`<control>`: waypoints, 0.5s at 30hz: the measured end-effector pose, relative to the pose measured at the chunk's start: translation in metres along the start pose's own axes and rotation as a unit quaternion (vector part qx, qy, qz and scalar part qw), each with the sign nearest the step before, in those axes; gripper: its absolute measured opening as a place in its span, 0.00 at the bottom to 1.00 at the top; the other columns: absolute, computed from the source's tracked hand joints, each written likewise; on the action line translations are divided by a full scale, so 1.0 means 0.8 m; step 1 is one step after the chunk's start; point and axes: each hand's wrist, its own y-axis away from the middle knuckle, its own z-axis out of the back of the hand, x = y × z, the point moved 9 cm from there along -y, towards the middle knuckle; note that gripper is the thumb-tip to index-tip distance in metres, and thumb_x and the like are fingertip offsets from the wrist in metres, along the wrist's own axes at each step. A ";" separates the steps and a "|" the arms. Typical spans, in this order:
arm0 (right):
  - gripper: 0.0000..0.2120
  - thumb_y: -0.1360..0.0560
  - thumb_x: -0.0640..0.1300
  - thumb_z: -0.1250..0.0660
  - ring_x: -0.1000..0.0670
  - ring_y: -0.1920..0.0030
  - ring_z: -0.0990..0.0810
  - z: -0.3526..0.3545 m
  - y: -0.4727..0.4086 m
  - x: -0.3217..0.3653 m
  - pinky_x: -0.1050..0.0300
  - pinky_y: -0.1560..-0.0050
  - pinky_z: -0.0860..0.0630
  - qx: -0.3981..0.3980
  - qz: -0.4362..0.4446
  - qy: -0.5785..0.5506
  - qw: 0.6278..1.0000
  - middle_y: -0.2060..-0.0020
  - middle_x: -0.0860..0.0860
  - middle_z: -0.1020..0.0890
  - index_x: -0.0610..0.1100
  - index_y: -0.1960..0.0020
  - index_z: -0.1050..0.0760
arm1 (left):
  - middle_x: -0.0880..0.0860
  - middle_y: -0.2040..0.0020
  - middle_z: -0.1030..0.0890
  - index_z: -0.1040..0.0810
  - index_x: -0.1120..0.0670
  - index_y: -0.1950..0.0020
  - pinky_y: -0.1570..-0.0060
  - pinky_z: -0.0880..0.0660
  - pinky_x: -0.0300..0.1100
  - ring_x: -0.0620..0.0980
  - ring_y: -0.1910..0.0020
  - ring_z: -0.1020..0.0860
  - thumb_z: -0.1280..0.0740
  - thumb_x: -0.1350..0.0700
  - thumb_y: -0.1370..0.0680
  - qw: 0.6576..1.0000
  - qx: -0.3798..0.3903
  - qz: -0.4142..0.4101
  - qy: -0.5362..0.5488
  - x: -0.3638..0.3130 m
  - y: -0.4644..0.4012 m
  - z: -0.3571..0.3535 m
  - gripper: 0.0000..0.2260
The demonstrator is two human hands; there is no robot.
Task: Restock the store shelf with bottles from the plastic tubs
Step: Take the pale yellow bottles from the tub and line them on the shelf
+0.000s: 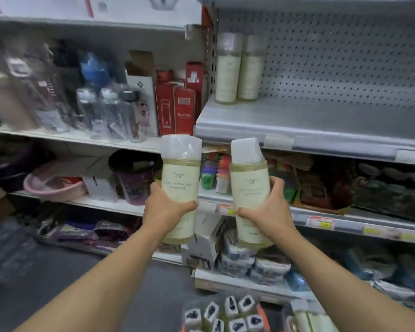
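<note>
**Fingers wrapped round two bottles, raised toward the shelf**

Fingers [192,204] of the left hand [164,209] curl round one pale yellow bottle [180,178] at frame centre; the right hand [266,212] grips a second bottle [249,188] just beside it. Both stand upright, caps just below the grey shelf [309,121] at upper right, where two matching bottles [237,70] stand. Probably mid-carry: next, lift over the shelf lip and set down beside them. More bottles wait in a tub [225,312] at the bottom edge.
</note>
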 end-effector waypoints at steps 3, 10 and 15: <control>0.41 0.39 0.43 0.20 0.51 0.49 0.28 0.031 -0.019 0.028 0.58 0.54 0.31 -0.025 0.016 -0.007 1.000 0.48 0.53 0.29 0.48 0.37 0.43 | 0.50 0.49 0.26 0.36 0.54 0.43 0.50 0.25 0.48 0.52 0.48 0.25 0.20 0.50 0.38 0.999 -0.002 -0.034 0.012 -0.052 -0.009 0.007 0.32; 0.39 0.38 0.42 0.20 0.51 0.46 0.29 0.080 -0.084 0.077 0.57 0.51 0.31 -0.053 0.053 -0.066 0.995 0.46 0.52 0.29 0.52 0.42 0.47 | 0.48 0.49 0.25 0.35 0.53 0.42 0.48 0.24 0.48 0.51 0.49 0.25 0.20 0.50 0.38 0.994 -0.027 -0.106 0.024 -0.163 -0.047 0.006 0.33; 0.38 0.37 0.41 0.21 0.52 0.46 0.29 0.113 -0.148 0.111 0.56 0.50 0.31 -0.062 0.094 -0.090 0.990 0.47 0.54 0.30 0.52 0.42 0.47 | 0.48 0.48 0.26 0.35 0.53 0.41 0.50 0.25 0.47 0.50 0.50 0.25 0.20 0.49 0.39 0.988 -0.048 -0.144 0.025 -0.230 -0.086 -0.003 0.34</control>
